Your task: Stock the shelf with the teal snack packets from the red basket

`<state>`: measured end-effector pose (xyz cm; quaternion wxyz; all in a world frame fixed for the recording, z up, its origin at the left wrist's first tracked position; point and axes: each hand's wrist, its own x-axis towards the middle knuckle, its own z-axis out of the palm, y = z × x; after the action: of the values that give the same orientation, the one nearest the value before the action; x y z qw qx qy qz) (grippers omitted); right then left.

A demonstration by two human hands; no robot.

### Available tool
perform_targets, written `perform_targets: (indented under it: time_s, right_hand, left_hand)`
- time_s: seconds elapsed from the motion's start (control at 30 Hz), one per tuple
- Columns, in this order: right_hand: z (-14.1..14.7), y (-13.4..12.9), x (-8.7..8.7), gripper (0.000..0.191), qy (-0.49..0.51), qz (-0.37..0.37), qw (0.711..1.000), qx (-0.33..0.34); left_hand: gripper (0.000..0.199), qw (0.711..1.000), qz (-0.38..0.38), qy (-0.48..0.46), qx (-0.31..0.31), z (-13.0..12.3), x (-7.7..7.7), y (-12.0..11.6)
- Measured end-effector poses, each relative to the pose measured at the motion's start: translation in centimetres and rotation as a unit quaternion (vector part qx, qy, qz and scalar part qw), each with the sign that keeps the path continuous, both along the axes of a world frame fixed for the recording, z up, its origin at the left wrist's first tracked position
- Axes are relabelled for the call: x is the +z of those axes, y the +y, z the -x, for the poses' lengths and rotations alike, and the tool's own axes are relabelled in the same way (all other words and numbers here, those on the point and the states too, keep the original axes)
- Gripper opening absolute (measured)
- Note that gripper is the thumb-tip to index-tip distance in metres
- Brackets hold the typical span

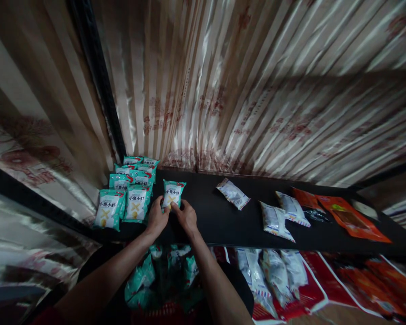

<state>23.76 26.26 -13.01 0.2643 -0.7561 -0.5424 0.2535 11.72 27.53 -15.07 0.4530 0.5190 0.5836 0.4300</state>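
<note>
Between my two hands a teal and white snack bag (172, 193) stands upright on the black shelf (206, 221), its printed front toward me. My left hand (157, 217) grips its lower left side. My right hand (186, 215) holds the lower right, with the thumb on the front. Left of them, similar teal snack bags (136, 204) stand in two rows running back toward the curtain. More teal bags (142, 280) lie in a red basket (162, 311) below my forearms.
White snack bags (276, 221) lie scattered on the shelf to the right, with orange packages (353, 217) beyond them. Below the front edge are red boxes (313, 284) of white and orange packs. A striped curtain (216, 90) hangs behind; a dark post (99, 76) rises at left.
</note>
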Motion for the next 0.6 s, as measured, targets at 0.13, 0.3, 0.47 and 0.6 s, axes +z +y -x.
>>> perform_targets:
  time_s: [0.13, 0.3, 0.47, 0.6]
  right_hand:
    - [-0.3, 2.0, -0.2, 0.045, -0.006, -0.009, 1.0, -0.004]
    - [-0.2, 4.8, -0.1, 0.043, -0.018, -0.005, 1.0, -0.001]
    - [-0.3, 7.4, 0.1, 0.041, -0.027, 0.012, 1.0, -0.002]
    - [-0.6, 9.3, 0.2, 0.045, -0.031, 0.027, 0.999, -0.01]
  left_hand:
    - [0.048, 0.996, -0.067, 0.048, 0.015, -1.0, 0.1, 0.6]
    - [0.05, 0.995, -0.081, 0.053, 0.017, -2.1, 0.0, 2.3]
    - [0.049, 0.996, -0.054, 0.064, 0.009, -2.9, 0.4, 4.8]
    - [0.048, 0.996, -0.042, 0.076, 0.01, -3.3, 0.5, 6.7]
